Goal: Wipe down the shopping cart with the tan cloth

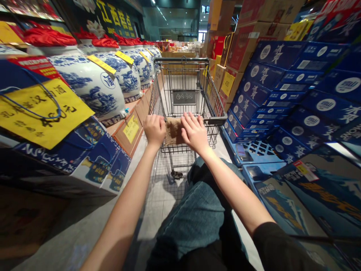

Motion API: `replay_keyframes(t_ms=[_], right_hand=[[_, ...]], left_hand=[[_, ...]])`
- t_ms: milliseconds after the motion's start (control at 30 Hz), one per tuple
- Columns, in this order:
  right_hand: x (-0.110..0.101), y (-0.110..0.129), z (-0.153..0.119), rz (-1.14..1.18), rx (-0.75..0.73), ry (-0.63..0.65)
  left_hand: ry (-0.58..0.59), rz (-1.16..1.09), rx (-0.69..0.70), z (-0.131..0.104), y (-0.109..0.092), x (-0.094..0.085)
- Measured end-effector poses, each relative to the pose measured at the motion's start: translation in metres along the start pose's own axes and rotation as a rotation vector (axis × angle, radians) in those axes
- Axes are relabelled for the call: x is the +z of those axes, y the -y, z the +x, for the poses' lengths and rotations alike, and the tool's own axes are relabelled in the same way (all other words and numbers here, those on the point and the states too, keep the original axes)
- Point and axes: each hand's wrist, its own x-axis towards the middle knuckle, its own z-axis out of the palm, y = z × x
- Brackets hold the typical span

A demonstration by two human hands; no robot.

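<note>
A grey wire shopping cart [218, 101] stands in front of me, its dark handle [216, 121] running crosswise below its basket. My left hand [155, 130] is closed over the left end of the handle. On the handle right of centre lies my right hand [195, 131], fingers stretched out and slightly apart. Between the two hands shows a brown, fuzzy-looking thing [173, 131]; whether it sits in the basket or hangs by the handle I cannot tell. A dark plate with small round marks [184, 97] is fixed inside the cart.
Blue-and-white jars [87, 86] with red cloth tops line the left, behind dark blue boxes [93, 145]. Stacked blue cartons [254, 90] on a blue pallet [262, 148] border the right. Brown cartons [239, 49] rise farther along. Tiled floor [162, 207] runs between them.
</note>
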Motion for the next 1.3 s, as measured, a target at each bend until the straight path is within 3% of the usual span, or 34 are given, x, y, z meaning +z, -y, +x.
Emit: replay_keyframes(t_ms=[167,400,633,700,900,1133,1300], right_hand=[[-0.001,-0.014,0.004,-0.028,0.173,-0.064],[-0.002,0.002,-0.003,-0.029,-0.041,0.041],[-0.005,-0.018,0.003,-0.012,0.160,-0.095],[-0.003,-0.015,0.001,-0.015,0.146,-0.094],[0.000,0.003,-0.003,-0.035,-0.065,0.070],[-0.002,-0.011,0.001,-0.023,0.139,-0.049],[-0.002,-0.008,-0.001,0.020,0.024,-0.038]], left_hand=[[-0.012,0.030,0.021,0.000,-0.001,-0.001],[-0.048,0.022,0.019,0.000,0.001,0.002],[-0.049,0.064,0.042,0.000,0.002,0.003],[-0.046,0.048,0.037,0.000,0.002,0.003],[-0.041,0.030,0.019,-0.001,0.001,0.001],[-0.003,0.016,0.027,0.000,0.002,-0.003],[0.057,-0.049,0.027,0.003,0.000,-0.013]])
